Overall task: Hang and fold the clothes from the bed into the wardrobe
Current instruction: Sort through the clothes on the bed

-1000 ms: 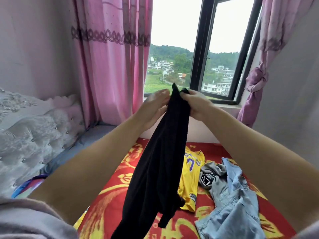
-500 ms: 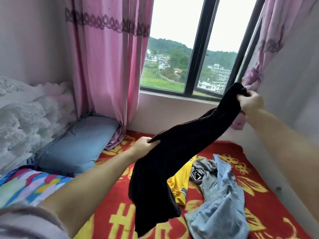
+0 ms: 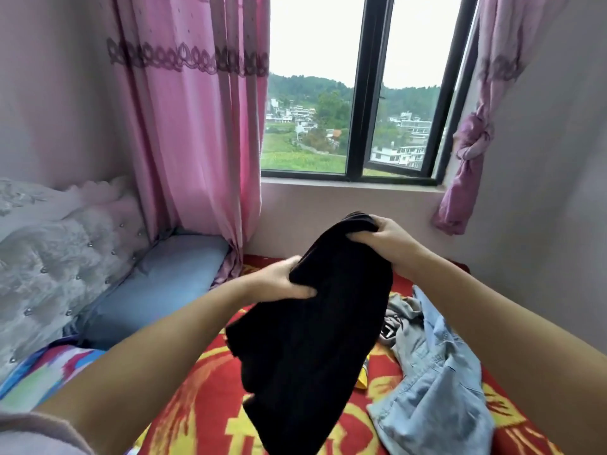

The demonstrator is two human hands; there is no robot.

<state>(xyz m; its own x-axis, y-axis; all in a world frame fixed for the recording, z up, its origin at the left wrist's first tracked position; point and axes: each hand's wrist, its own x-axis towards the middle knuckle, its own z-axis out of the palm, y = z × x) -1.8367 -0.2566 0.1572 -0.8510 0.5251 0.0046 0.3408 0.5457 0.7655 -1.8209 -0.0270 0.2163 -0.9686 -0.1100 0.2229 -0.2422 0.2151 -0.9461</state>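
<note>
A black garment (image 3: 315,336) hangs in the air above the bed, doubled over. My left hand (image 3: 282,282) grips its left edge, thumb on top. My right hand (image 3: 384,239) clutches the bunched top end, higher and further back. The cloth droops down to the red and yellow bedspread (image 3: 203,402). To the right on the bed lie a light blue denim piece (image 3: 437,389) and a grey garment (image 3: 399,315). A sliver of a yellow jersey (image 3: 363,377) shows behind the black cloth. The wardrobe is not in view.
A grey-blue pillow (image 3: 157,287) lies against the tufted white headboard (image 3: 56,251) on the left. A pink curtain (image 3: 193,126) hangs beside the window (image 3: 361,93); a knotted curtain (image 3: 469,159) hangs on the right. The wall (image 3: 542,192) borders the bed's right side.
My hands spread the black garment apart, then came close together again. The right hand dropped from high right to the centre, and the cloth is now folded over.
</note>
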